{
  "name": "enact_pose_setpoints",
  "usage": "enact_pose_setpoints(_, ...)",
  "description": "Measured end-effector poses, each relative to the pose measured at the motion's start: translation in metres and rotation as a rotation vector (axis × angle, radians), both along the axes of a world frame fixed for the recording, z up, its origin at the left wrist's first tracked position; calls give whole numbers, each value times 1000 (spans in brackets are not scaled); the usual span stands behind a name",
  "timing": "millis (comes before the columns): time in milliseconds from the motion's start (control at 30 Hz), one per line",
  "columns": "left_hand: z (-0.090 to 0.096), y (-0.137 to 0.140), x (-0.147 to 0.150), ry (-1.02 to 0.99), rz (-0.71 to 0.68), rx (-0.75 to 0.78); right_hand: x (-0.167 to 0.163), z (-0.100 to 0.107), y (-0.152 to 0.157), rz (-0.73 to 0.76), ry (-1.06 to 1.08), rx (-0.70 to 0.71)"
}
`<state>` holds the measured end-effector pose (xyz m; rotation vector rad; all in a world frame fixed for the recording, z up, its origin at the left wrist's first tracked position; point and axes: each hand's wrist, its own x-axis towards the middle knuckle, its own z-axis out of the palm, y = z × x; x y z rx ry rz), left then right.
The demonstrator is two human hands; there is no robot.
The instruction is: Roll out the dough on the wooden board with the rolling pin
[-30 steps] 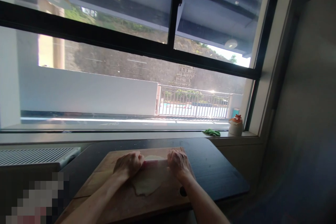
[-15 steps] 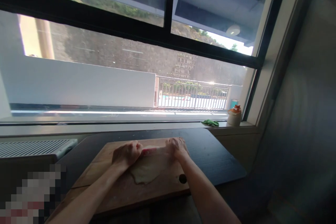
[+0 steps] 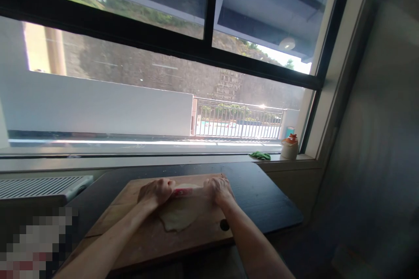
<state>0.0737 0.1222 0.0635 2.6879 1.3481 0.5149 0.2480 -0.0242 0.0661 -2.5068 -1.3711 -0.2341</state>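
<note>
My left hand [image 3: 159, 190] is closed around the left end of a pale rolling pin [image 3: 193, 192] with a red patch on it. On its other end, my right hand [image 3: 220, 188] is wrapped in the same way. The pin lies across the far part of a flat, thin sheet of pale dough [image 3: 178, 218], which spreads toward me with an uneven edge. Under the dough is a wooden board [image 3: 144, 244] with a round dark hole near its right front corner. My fingers hide both ends of the pin.
The board rests on a dark table [image 3: 262, 196] below a wide window. On the sill sit a green cloth [image 3: 260, 155] and a pale container with an orange top [image 3: 290, 147]. A ridged white radiator [image 3: 46, 186] stands left of the table.
The whole view has shifted slightly down and left. Both hands stay closed on the rolling pin, at nearly the same place on the dough.
</note>
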Motion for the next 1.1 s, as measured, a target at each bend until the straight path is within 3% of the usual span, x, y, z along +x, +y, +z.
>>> enact_pose_setpoints(167, -9, -17, -7, -43, -2, 138, 0, -1, 0, -3, -18, 58)
enact_pose_setpoints(400, 0, -21, -12, -43, -33, 115, -8, -5, -18, 40, -103, 187)
enact_pose_setpoints(633, 6, -5, -5, 22, -25, 1, 5, -11, 2, 8, -17, 63)
enact_pose_setpoints(800, -2, -12, -5, -20, -14, 96, 14, -9, 15, -52, 47, 8)
enact_pose_setpoints(933, -5, -18, -7, -43, -35, 150, 3, -9, 2, -24, -10, 83)
enact_pose_setpoints(1100, 1, -14, -7, -37, -52, 95, -15, -6, -19, 37, -101, 175)
